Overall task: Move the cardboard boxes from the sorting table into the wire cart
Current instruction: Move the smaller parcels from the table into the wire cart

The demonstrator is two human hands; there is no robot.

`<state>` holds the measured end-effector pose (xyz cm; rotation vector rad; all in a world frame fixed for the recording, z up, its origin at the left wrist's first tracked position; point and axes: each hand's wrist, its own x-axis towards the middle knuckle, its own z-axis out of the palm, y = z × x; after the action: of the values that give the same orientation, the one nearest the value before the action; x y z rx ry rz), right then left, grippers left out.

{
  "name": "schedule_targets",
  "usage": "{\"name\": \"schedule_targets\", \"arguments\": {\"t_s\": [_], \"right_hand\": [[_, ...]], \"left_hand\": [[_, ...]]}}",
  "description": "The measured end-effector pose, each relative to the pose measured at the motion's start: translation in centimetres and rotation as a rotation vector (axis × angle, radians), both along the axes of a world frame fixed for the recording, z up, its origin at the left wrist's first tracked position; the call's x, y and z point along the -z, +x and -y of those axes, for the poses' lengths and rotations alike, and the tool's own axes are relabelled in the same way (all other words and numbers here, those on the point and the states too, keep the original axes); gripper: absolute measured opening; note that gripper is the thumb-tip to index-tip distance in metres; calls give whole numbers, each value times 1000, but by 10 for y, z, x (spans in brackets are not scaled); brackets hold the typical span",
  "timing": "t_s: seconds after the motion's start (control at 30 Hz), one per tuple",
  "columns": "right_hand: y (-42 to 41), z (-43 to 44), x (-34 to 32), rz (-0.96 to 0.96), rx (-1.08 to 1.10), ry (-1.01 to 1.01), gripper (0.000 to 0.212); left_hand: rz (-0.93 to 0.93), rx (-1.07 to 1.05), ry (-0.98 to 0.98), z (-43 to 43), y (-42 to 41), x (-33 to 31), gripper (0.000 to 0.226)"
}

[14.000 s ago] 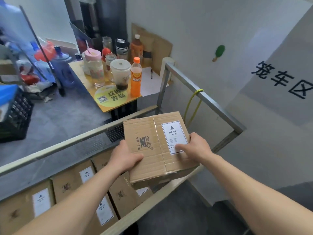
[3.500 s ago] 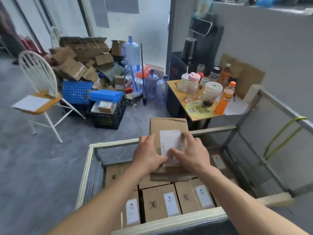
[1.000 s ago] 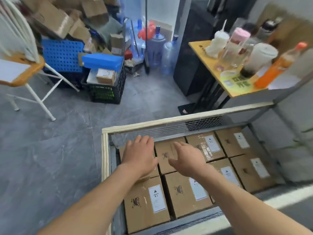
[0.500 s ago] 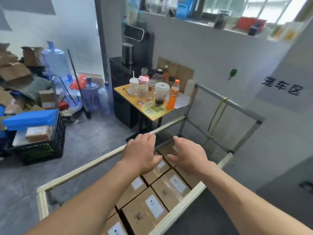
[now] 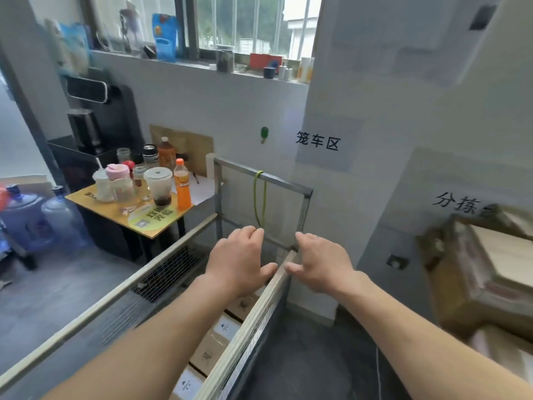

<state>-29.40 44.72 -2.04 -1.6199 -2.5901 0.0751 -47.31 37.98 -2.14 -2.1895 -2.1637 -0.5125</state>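
Observation:
The wire cart (image 5: 251, 321) runs from bottom left to the centre, with a pale rail along its near side. Several brown cardboard boxes with white labels (image 5: 213, 345) lie packed on its floor, mostly hidden by my left arm. My left hand (image 5: 239, 261) hovers above the cart, fingers loosely bent, holding nothing. My right hand (image 5: 320, 264) hangs just right of the rail, also holding nothing. At the right edge, blurred cardboard boxes (image 5: 476, 272) are stacked.
A small yellow table (image 5: 115, 215) with cups, jars and an orange bottle (image 5: 183, 187) stands behind the cart. Water jugs (image 5: 57, 217) sit on the floor at left. A green cord (image 5: 259, 197) hangs on the cart's far metal frame. The white wall is close ahead.
My view has swung to the right and upward, away from the cart's inside toward the wall and the stacked boxes. Both hands have lifted out of the cart, holding nothing.

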Motion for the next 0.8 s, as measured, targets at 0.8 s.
{"name": "schedule_targets", "arguments": {"t_s": [0.8], "right_hand": [[272, 144, -18, -14, 815, 2, 52]], "left_hand": [[34, 755, -54, -11, 269, -9, 76]]}}
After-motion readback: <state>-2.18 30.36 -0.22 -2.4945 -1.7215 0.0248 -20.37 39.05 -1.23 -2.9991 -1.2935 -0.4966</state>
